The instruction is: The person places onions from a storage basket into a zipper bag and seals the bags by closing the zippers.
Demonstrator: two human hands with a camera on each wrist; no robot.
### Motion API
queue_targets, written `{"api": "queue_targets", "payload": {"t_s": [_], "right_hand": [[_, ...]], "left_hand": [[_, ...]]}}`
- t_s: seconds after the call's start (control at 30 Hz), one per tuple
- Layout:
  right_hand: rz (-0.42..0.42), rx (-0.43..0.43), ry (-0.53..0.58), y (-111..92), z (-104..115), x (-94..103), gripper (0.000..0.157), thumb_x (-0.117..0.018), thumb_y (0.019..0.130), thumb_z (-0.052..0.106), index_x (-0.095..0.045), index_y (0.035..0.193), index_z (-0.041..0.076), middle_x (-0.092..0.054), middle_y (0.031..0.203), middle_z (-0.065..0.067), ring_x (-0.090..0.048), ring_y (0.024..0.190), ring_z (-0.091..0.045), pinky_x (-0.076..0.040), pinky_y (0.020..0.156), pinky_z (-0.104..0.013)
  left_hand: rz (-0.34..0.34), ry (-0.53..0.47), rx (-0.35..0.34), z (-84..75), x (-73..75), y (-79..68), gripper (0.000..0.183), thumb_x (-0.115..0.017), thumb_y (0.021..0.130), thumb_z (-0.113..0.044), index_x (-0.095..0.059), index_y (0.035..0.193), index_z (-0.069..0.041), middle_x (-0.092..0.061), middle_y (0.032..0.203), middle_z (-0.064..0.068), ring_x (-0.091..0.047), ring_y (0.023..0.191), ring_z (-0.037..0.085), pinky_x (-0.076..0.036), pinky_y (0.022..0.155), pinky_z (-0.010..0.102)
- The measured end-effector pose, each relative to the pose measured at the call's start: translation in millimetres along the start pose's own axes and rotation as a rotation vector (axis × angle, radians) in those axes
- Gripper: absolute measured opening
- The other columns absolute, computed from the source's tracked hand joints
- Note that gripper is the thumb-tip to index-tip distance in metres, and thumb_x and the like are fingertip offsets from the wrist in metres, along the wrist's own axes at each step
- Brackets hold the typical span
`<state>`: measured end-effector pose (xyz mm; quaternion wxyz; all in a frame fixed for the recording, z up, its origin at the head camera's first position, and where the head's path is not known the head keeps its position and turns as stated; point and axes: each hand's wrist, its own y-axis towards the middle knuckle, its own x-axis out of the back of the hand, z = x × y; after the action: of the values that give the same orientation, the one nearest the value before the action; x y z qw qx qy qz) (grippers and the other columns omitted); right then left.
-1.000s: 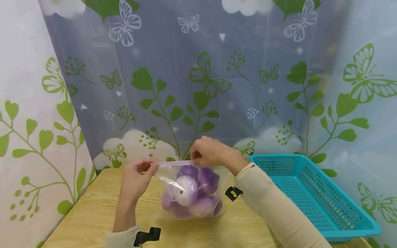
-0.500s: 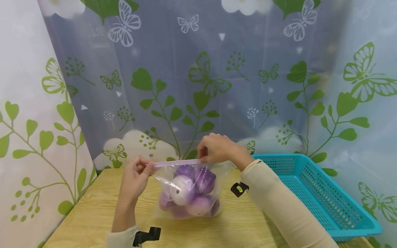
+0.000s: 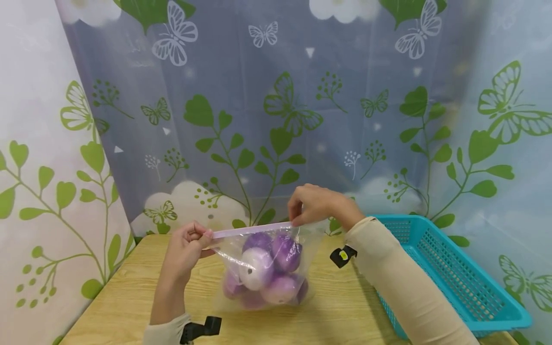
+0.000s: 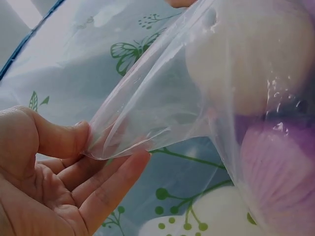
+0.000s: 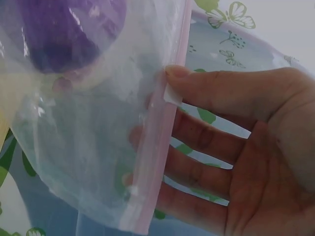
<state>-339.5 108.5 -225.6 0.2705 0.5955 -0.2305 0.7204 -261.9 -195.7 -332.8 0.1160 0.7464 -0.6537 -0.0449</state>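
Observation:
A clear zip bag (image 3: 316,239) with a pink zip strip (image 3: 250,231) stands on the wooden table, the strip held up at the top. Inside sit several purple-and-white round things (image 3: 257,268) that look like onions. My left hand (image 3: 183,251) pinches the strip's left end between thumb and index finger, as the left wrist view also shows, its other fingers loosely extended. Farther right, my right hand (image 3: 319,203) pinches a small white slider (image 5: 172,95) on the strip with the thumb in front. Its other fingers lie behind the bag.
A turquoise plastic basket (image 3: 474,273) with perforated walls stands to the right, partly behind the right sleeve (image 3: 396,268). A patterned curtain (image 3: 336,120) hangs behind the wooden table (image 3: 129,282).
My right hand has slid to the right along the pink zip strip, leaving a longer stretch of it visible. My left hand keeps hold of the left end, and the bag has shifted only slightly.

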Motion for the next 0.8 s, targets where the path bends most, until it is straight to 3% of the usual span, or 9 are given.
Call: {"api": "queue_targets", "payload": {"t_s": [0.4, 0.63, 0.8], "right_hand": [[0.049, -0.032, 0.081, -11, -17, 6.5, 0.004, -0.075, 0.088, 0.012, -0.079, 0.087, 0.013, -0.076, 0.083, 0.004, -0.065, 0.074, -0.005, -0.059, 0.073, -0.022], [0.078, -0.108, 0.14, -17, -21, 10.2, 0.004, -0.074, 0.09, 0.012, -0.078, 0.089, 0.011, -0.075, 0.085, -0.001, -0.066, 0.07, -0.014, -0.061, 0.063, -0.027], [0.09, -0.138, 0.16, -21, -27, 10.9, 0.005, -0.074, 0.093, 0.011, -0.078, 0.091, 0.009, -0.076, 0.086, -0.003, -0.071, 0.072, -0.018, -0.064, 0.067, -0.031]], "left_hand": [[-0.001, 0.016, 0.022, 0.4, 3.5, -0.6, 0.01, -0.058, 0.101, 0.0, -0.057, 0.094, 0.006, -0.07, 0.09, 0.003, -0.07, 0.083, 0.01, -0.067, 0.076, 0.027], [-0.003, 0.006, 0.028, 1.7, 7.7, -0.5, 0.01, -0.058, 0.101, 0.001, -0.057, 0.092, 0.005, -0.069, 0.087, 0.002, -0.07, 0.083, 0.012, -0.067, 0.075, 0.028], [-0.002, 0.009, 0.035, 0.9, 10.2, -0.5, 0.01, -0.057, 0.101, 0.002, -0.057, 0.091, 0.003, -0.068, 0.087, 0.0, -0.07, 0.083, 0.011, -0.067, 0.076, 0.027]]}}
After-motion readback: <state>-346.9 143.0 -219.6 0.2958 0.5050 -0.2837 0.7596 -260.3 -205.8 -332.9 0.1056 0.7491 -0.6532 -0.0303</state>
